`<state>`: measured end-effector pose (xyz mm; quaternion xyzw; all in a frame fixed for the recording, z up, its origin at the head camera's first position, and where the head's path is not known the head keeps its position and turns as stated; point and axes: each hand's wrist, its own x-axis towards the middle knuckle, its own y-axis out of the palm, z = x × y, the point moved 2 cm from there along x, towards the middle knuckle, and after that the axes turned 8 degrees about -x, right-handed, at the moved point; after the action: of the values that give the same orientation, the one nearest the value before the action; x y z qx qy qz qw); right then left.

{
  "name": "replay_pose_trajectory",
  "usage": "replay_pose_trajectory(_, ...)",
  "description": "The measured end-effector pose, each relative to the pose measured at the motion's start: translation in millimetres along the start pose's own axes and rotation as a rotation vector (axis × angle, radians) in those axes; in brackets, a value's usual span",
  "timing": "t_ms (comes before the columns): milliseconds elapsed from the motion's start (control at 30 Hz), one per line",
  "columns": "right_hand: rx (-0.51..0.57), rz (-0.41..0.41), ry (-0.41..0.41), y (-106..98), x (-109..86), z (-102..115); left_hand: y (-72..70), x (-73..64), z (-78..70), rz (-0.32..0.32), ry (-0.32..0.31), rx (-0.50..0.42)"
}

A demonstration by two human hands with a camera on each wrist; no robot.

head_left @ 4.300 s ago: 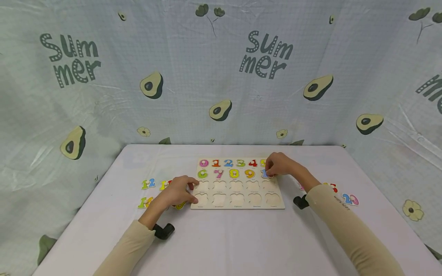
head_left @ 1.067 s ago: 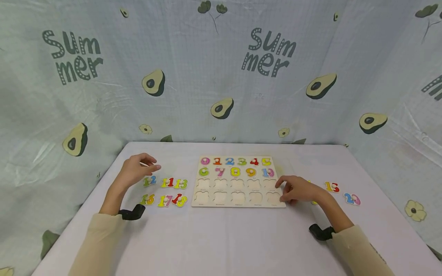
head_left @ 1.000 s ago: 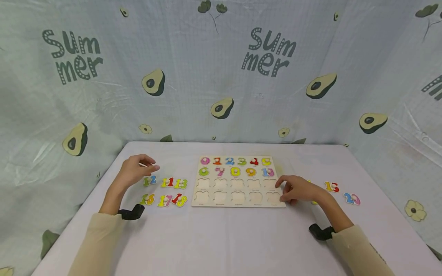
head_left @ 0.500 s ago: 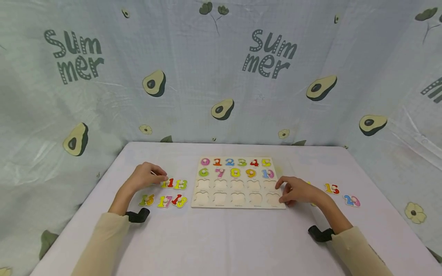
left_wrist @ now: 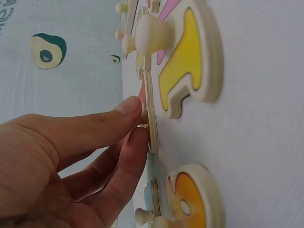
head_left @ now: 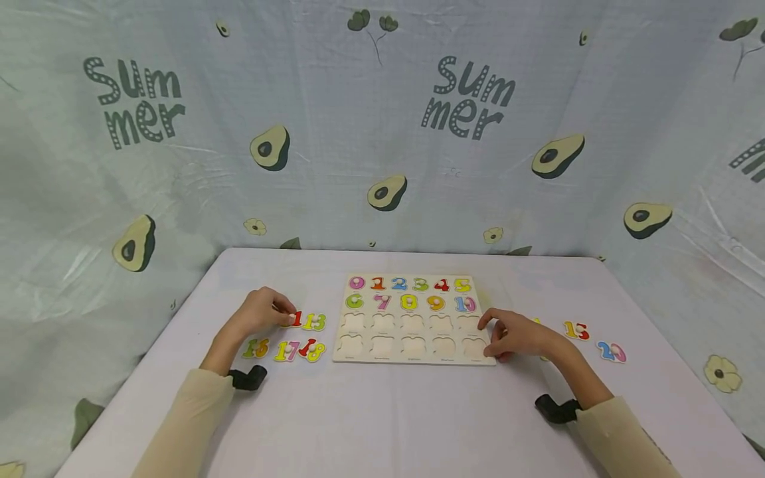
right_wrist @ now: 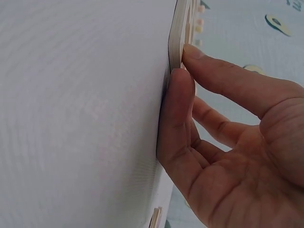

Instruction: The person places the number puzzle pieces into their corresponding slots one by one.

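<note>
My left hand [head_left: 263,312] pinches the knob of the number 11 piece [head_left: 297,319] between thumb and finger; the left wrist view shows this wooden piece [left_wrist: 151,118] edge-on at the fingertips. Beside it lie the 13 piece [head_left: 314,322] and, nearer me, the 16 [head_left: 255,348], 17 [head_left: 287,351] and 18 [head_left: 313,350] pieces. At the right edge of the wooden number puzzle board [head_left: 397,362], my right hand [head_left: 518,334] grips its rim, thumb on top and a finger against the side. Pieces 0 to 10 fill the board's two back rows; the two front rows are bare recesses.
To the right lie the 15 piece [head_left: 576,330] and the 20 piece [head_left: 612,352], with more yellow bits partly hidden behind the right hand. A white-covered table [head_left: 388,425] bears everything, and a printed curtain [head_left: 335,99] hangs behind it.
From the board's left side, my left hand went out over the 12 piece, then rightward onto the 11 knob. My right hand left the 10 piece for the board's right edge and has stayed there.
</note>
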<state>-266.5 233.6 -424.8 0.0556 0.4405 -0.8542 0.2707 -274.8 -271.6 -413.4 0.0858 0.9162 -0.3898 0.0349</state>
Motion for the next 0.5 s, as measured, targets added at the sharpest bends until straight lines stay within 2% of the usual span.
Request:
replay_pose_trajectory(233,0.008,-0.004,-0.007,-0.2,0.7,-0.9,-0.7,-2.3,0.6,-0.017,-0.029,-0.015)
replay_pose_trajectory(500,0.024,-0.006,0.005,0.6,2.6,-4.0,0.7,-1.1,-0.1,-0.024,-0.02,0.018)
